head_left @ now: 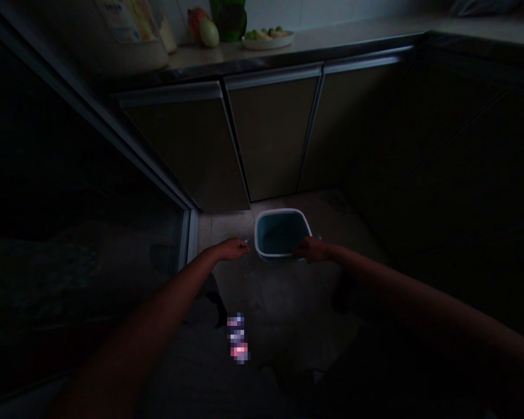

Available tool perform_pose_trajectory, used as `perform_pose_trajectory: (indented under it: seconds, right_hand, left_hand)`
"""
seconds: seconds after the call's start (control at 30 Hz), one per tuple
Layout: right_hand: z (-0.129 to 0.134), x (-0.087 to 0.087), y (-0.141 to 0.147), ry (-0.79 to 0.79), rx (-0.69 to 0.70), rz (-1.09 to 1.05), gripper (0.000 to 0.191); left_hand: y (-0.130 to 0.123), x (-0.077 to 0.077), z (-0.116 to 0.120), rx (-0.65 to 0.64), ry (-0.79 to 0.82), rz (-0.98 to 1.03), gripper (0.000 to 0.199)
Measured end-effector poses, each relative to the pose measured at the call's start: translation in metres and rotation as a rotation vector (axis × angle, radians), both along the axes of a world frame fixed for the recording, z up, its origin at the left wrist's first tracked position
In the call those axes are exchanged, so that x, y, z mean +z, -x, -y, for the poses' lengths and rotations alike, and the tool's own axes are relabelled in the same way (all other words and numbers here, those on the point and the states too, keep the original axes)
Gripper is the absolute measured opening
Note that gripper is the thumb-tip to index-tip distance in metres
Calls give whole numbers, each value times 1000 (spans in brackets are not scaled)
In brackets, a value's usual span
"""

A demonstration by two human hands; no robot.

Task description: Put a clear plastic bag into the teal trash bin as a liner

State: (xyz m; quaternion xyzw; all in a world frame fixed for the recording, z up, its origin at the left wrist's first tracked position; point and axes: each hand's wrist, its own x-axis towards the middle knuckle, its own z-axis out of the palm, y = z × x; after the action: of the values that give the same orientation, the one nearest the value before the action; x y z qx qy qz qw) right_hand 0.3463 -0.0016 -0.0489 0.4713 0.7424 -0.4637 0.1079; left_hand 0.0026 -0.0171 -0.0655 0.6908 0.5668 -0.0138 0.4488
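The right hand point(312, 250) has its fingers curled over the near rim of a square teal plastic bucket with a white rim point(282, 233), though the dimness hides whether they grip. The left hand point(233, 249), just left of the bucket, has its fingers bunched, their hold unclear. The bucket stands on a pale tiled floor point(283, 308) before dark-olive cabinet doors point(271, 134).

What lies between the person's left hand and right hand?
In the head view, a white-rimmed blue plastic tub sits between the left hand and the right hand.
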Motion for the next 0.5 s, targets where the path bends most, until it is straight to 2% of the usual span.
perform_pose_trajectory:
  seconds: [0.13,0.27,0.37,0.5]
  right_hand:
    - [-22,52,-3,-38,49,-34,29]
    - [-48,94,-8,-187,47,-93,30]
    - [-69,108,-10,-414,-48,-118,33]
    - [-95,105,-8,-688,-231,-100,35]
  left_hand:
    - [-2,-1,0,-6,19,-5,30]
    - [-2,-4,1,-14,31,-9,29]
    - [-1,-7,2,-17,29,3,29]
    - [0,-11,4,-17,32,12,30]
